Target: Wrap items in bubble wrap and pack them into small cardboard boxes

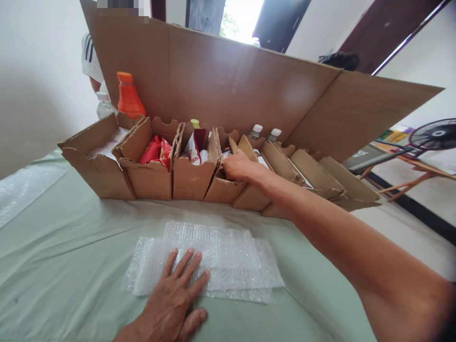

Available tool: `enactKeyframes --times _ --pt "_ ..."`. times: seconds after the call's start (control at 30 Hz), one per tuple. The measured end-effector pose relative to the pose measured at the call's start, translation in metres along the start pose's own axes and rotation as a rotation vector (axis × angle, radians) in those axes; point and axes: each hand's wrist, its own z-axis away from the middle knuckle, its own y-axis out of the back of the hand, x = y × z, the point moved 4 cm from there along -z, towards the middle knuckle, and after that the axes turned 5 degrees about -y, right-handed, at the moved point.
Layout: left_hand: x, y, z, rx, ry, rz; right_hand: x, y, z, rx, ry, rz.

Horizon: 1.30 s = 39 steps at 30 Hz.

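The left hand [178, 294] lies flat and wide, fingers spread, pressing the near left part of some overlapping bubble-wrap sheets [228, 266] laid on the pale green cloth [71, 266]. The right arm stretches in from the near right, and the right hand [238, 166] dips into the 4th cardboard bin [221, 191] from the left, its fingers bent down over the front edge; from here I can't tell whether they grip anything, as the bin wall and the hand's own back hide the tips.

That bin belongs to a row standing side by side beyond the sheets. Just left of it, the 3rd bin [192, 183] holds a white and dark red packet [190, 149]; the 2nd bin [151, 180] has red packets [153, 149], and the 1st bin [98, 178] holds folded bubble wrap [107, 146]. More bins lean to the right of the hand.

On the far side stand an orange bottle [130, 99] at the left and 2 white-capped bottles [256, 130] nearer the right, before a tall cardboard panel [221, 76]. Another bubble-wrap sheet [28, 190] lies at the far left. A person's striped sleeve [91, 57] shows past the panel's left edge, and a black fan [436, 135] stands far right.
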Motion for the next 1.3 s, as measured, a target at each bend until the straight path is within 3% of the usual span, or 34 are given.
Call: enactKeyframes --times 0.1,0.27,0.33,0.43,0.53,0.6,0.7,0.77,0.83,0.9,0.97,1.07,1.17,1.3 --pt "0.003 0.002 0.001 0.008 0.027 0.004 -0.004 0.006 0.005 -0.061 -0.027 0.034" --pt "0.002 -0.002 0.001 0.044 0.047 -0.004 0.003 0.029 0.021 -0.002 -0.080 -0.037" --pt "0.002 -0.003 0.003 0.081 0.027 -0.001 0.016 0.044 0.041 0.085 -0.125 -0.084" --pt "0.006 0.012 0.008 0.295 -0.016 0.108 0.034 0.072 0.092 0.408 -0.136 -0.289" --pt "0.012 0.038 0.013 0.528 0.018 0.528 0.029 0.084 0.158 0.743 -0.021 -0.432" --pt "0.019 0.048 0.010 0.560 0.060 1.021 0.008 0.075 0.195 0.838 0.054 -0.345" --pt "0.035 0.047 -0.001 0.521 0.117 1.733 -0.033 0.042 0.232 0.902 0.218 -0.235" --pt "0.042 0.037 -0.009 0.496 0.226 1.989 -0.056 0.015 0.247 0.896 0.312 -0.278" --pt "0.045 0.020 -0.014 0.517 0.400 2.092 -0.069 -0.010 0.257 0.860 0.305 -0.388" --pt "0.047 0.004 -0.014 0.544 0.545 2.140 -0.072 -0.025 0.264 0.838 0.223 -0.543" --pt "0.051 -0.006 -0.013 0.543 0.608 2.192 -0.067 -0.031 0.272 0.861 0.101 -0.731" --pt "0.053 -0.003 -0.008 0.562 0.611 2.172 -0.051 -0.032 0.282 0.940 -0.103 -0.962" --pt "0.033 0.026 -0.004 0.688 0.564 1.874 -0.039 -0.040 0.284 1.002 -0.202 -0.894" --pt "-0.018 0.078 -0.009 0.840 0.474 1.329 -0.032 -0.071 0.266 0.976 -0.161 -0.546"
